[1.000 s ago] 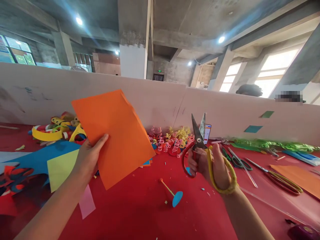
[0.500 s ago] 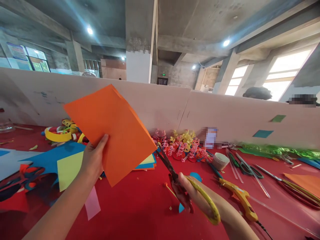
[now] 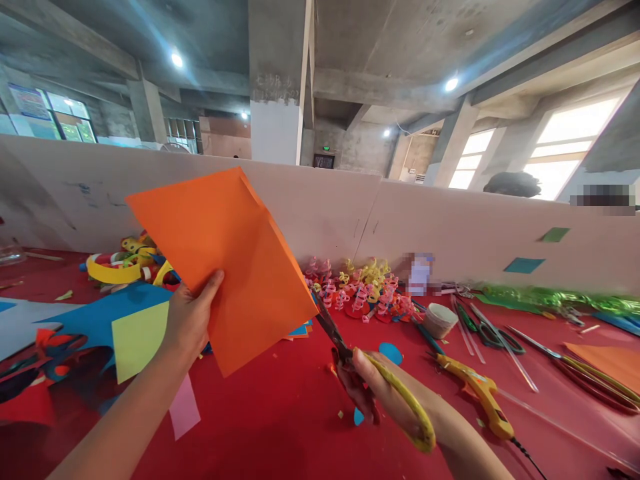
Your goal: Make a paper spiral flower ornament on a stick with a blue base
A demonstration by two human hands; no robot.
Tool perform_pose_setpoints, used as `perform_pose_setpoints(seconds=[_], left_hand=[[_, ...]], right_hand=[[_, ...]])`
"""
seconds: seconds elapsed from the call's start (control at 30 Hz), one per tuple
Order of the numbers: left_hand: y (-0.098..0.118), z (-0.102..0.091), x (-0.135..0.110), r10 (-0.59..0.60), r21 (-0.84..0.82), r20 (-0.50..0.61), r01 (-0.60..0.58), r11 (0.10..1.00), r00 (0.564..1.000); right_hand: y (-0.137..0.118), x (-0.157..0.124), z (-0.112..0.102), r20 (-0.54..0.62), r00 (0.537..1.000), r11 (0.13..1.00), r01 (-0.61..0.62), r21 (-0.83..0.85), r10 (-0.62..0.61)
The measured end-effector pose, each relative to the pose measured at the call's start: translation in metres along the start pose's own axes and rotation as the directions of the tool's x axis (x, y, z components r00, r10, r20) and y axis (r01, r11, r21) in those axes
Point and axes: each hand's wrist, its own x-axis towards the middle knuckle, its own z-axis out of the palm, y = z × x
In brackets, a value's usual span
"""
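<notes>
My left hand (image 3: 193, 313) grips an orange sheet of paper (image 3: 225, 260), its thumb flat on the near face and the other fingers hidden behind. The paper appears folded or stacked, with a second layer along its upper right edge. In my right hand (image 3: 373, 377) is a pair of scissors (image 3: 334, 337) with yellow-wrapped handles. Their blades point up and left, with the tips at the right corner of the paper and partly hidden by it. Below my right hand lie small blue paper pieces (image 3: 391, 353) on the red table (image 3: 260, 427).
Curled pink and yellow paper decorations (image 3: 360, 287) sit against a white partition (image 3: 340, 207). On the right lie a yellow glue gun (image 3: 475, 387), a tape roll (image 3: 441, 322), green-handled scissors (image 3: 493, 337) and another pair (image 3: 590, 370). Blue (image 3: 135, 303) and pale yellow sheets (image 3: 137, 340) lie left.
The orange paper has tilted slightly and shifted a little right. The scissors have moved slightly with their tips still at the paper's right corner; both hands keep their hold.
</notes>
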Motion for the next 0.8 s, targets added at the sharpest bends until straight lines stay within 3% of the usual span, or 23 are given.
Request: perform_pose_setpoints(seconds=[0.2, 0.47, 0.8], left_hand=[[0.0018, 0.0042, -0.0043, 0.014, -0.008, -0.022, -0.014, 1.0, 1.0], [0.0011, 0.0046, -0.0063, 0.079, -0.01, -0.011, -0.079, 0.997, 0.997], [0.0058, 0.0069, -0.0088, 0.078, -0.014, -0.047, -0.079, 0.997, 0.996]], right_hand=[[0.0076, 0.003, 0.002, -0.02, 1.0, 1.0, -0.001, 0.017, 0.001], [0.0043, 0.001, 0.0026, -0.032, 0.995, 0.995, 0.097, -0.027, -0.098], [0.0103, 0.0037, 0.0056, -0.078, 0.992, 0.994, 0.106, 0.034, -0.103]])
